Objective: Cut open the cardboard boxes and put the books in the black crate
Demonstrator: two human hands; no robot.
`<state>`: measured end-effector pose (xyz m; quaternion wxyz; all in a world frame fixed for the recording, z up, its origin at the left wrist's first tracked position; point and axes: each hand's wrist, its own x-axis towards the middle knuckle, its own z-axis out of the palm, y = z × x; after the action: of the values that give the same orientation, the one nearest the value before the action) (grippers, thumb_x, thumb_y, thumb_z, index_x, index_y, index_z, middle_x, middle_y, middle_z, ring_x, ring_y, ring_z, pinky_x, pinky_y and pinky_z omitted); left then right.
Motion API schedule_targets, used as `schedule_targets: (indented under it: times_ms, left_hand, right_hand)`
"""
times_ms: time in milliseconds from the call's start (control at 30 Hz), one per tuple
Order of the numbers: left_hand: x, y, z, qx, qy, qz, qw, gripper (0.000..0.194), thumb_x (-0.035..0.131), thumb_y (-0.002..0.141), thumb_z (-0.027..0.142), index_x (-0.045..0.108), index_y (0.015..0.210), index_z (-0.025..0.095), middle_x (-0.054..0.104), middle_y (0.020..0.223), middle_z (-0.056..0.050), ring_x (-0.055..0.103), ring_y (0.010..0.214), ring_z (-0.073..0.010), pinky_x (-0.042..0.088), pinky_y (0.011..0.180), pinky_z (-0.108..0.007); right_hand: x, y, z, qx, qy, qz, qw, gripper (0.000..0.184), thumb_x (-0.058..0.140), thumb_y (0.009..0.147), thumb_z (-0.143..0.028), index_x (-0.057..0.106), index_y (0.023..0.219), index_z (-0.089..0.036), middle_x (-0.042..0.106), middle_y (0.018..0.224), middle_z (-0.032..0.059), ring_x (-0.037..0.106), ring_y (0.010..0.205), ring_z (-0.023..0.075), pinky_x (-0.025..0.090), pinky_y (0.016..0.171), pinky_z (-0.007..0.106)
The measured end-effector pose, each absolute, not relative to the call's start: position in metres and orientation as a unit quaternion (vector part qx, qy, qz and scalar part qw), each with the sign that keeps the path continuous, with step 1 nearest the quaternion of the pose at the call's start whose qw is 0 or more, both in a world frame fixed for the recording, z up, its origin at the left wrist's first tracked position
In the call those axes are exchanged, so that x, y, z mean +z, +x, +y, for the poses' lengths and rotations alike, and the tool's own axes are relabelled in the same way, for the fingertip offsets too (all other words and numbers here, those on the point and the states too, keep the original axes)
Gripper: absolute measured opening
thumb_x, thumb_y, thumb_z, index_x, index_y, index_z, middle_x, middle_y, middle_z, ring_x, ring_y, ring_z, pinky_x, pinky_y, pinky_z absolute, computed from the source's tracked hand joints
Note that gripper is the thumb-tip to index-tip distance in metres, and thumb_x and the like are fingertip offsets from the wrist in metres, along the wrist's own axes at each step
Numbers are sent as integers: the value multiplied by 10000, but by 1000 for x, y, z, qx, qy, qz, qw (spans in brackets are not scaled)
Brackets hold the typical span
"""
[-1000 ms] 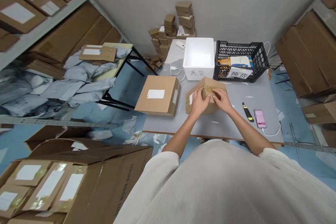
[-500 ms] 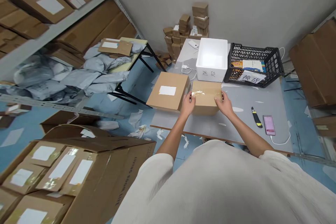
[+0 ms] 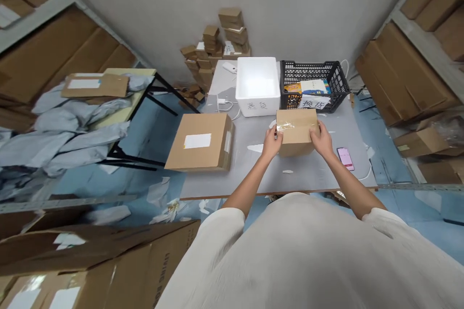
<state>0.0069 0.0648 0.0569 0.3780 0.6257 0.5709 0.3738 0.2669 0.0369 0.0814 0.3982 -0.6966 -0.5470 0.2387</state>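
Between my two hands is a small brown cardboard box [image 3: 297, 128] with shiny clear tape across its top left. My left hand [image 3: 271, 143] grips its left side, thumb on the near face. On the opposite side, my right hand [image 3: 322, 140] holds it the same way, fingers hidden behind the edge. Whether the box touches the grey table [image 3: 241, 174] or hangs just above it, I cannot tell. A larger cardboard box [image 3: 199, 142] with a white label lies on the table to the left.
Behind the held box stand a white bin [image 3: 258, 84] and a black plastic crate [image 3: 313, 87] with books inside. A phone [image 3: 345, 159] lies at the right, on a cable. Small boxes [image 3: 234, 34] are stacked by the wall; grey parcels [image 3: 72, 120] cover a side table.
My view has turned to the right. Both hands have moved the small box rightward, away from the larger box, and it now hides the spot where the utility knife lay.
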Motion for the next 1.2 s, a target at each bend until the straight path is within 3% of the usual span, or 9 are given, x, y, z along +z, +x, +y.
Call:
schedule_targets:
  times_ms: [200,367,500,600,700,833,933,1100,1200]
  left_hand:
    - [47,64,63,333,643,554,410,509,553,1114,401,581,1590,224,687,1390,-164,711,1236,-300,565,1124,-451]
    - [64,89,53,324,715,557,272,577,519,1048,217,530,1624,247,549,1642,-178,503,1533,-366,459,1229,-557]
    - [79,109,43,273,818,439,251,630,446,1012,111,556,1610,279,614,1606,-124,537,1512,-317,454,1229,-524]
    - [83,116,36,259,826,437,243,531,434,1070,192,587,1573,270,662,1545,-128,575,1460,-330,456,1215,-521]
    - [84,109,33,268,790,505,223,424,517,1111,395,641,1492,257,661,1507,-158,577,1436,-388,433,1215,-562]
    - [85,82,36,264,746,574,212,634,690,1019,627,622,1508,231,635,1484,-202,564,1432,-450,399,1236,-595]
    - [85,53,39,269,703,620,222,757,712,980,711,590,1548,227,627,1476,-220,568,1435,-466,410,1227,-595]
    - [79,-2,41,316,634,654,264,581,577,1083,638,606,1518,253,644,1471,-184,616,1419,-381,470,1214,-533]
    - [69,-36,40,346,620,655,258,511,609,1084,510,594,1523,250,617,1525,-171,596,1455,-353,476,1239,-506]
  right_hand:
    - [73,318,18,247,-722,-511,395,742,664,965,-546,529,1646,-281,628,1617,119,552,1500,408,383,1321,634]
    - [63,330,16,258,-731,-489,399,791,671,955,-590,537,1653,-243,591,1596,179,531,1507,389,381,1327,594]
    - [59,328,19,261,-730,-485,405,808,681,942,-633,548,1646,-259,592,1558,185,557,1460,376,416,1301,577]
    - [58,325,20,276,-706,-487,433,800,618,963,-697,560,1629,-258,629,1536,171,611,1402,344,473,1252,537]
    - [57,320,19,327,-665,-475,474,757,502,1006,-753,610,1563,-252,693,1491,153,667,1351,314,527,1188,501]
    - [48,304,21,360,-640,-499,460,680,480,1002,-786,745,1331,-254,752,1408,133,683,1333,307,527,1180,489]
    - [33,285,24,351,-648,-522,429,635,560,951,-772,766,1252,-253,744,1379,143,685,1295,319,528,1178,502]
    - [3,261,27,325,-670,-548,381,559,675,874,-636,730,1266,-241,655,1450,173,597,1414,340,431,1287,559]
    - [-11,250,29,310,-705,-533,350,652,728,828,-586,676,1373,-233,564,1569,199,506,1515,379,372,1322,606]
